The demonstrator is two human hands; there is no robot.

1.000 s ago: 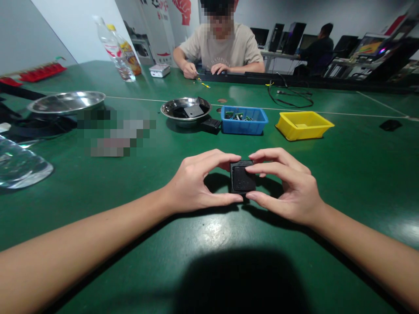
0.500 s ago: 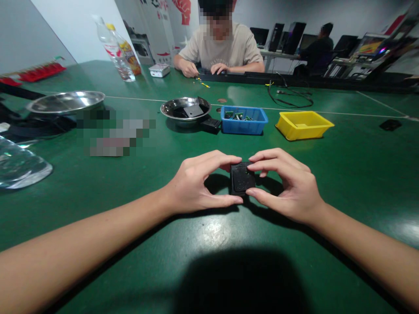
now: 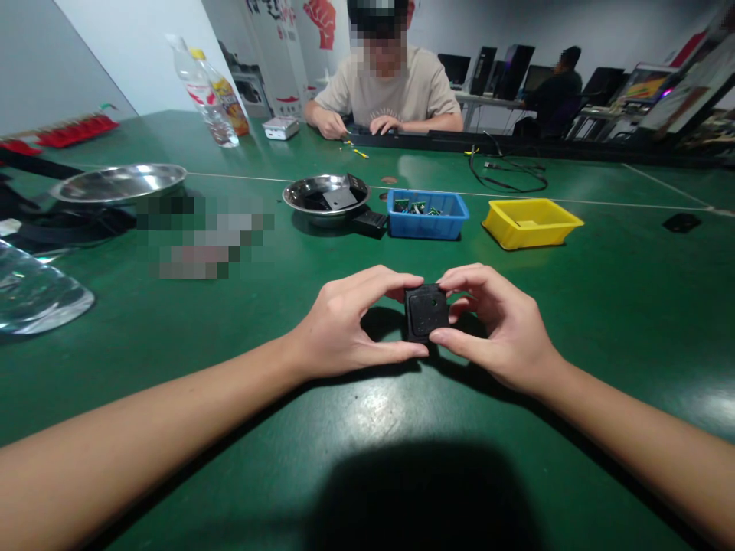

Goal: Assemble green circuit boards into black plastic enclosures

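Note:
A small square black plastic case (image 3: 426, 312) with a little round hole near its upper right is held between both hands, just above or on the green table (image 3: 367, 459). My left hand (image 3: 350, 325) grips its left side, thumb at the lower edge and index finger at the upper edge. From the right, my right hand (image 3: 499, 329) pinches the case, with its thumb at the lower right corner and fingertips at the upper right. What the case contains is hidden.
Beyond the hands stand a metal bowl (image 3: 292, 200) of black parts, a blue bin (image 3: 428, 226) with small circuit boards, and a yellow bin (image 3: 534, 233). Bottles (image 3: 210, 99) and a metal plate (image 3: 120, 184) are at left. Across the table sits a person (image 3: 396, 92) handling something.
The fingers of my right hand have shifted from the face of the case to its upper right edge, uncovering the small hole. My left hand keeps its grip.

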